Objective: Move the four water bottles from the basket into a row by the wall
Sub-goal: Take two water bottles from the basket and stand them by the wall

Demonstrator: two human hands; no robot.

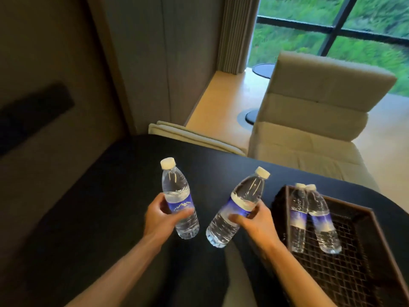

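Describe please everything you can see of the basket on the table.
The basket is a shallow, rectangular tray of dark brown woven material with a raised solid rim and an open lattice floor. It sits at the right end of the black table, partly cut off by the picture's edge. Two clear water bottles with white caps and blue labels lie side by side in it, caps resting on the far rim. Neither hand touches it; the right hand is just left of it.

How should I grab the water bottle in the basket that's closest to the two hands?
Grip the left bottle in the basket around its blue-labelled middle, coming from its left, open side. It stands upright pressed against the other basket bottle on its right, so probably only the left and front offer finger room above the basket rim.
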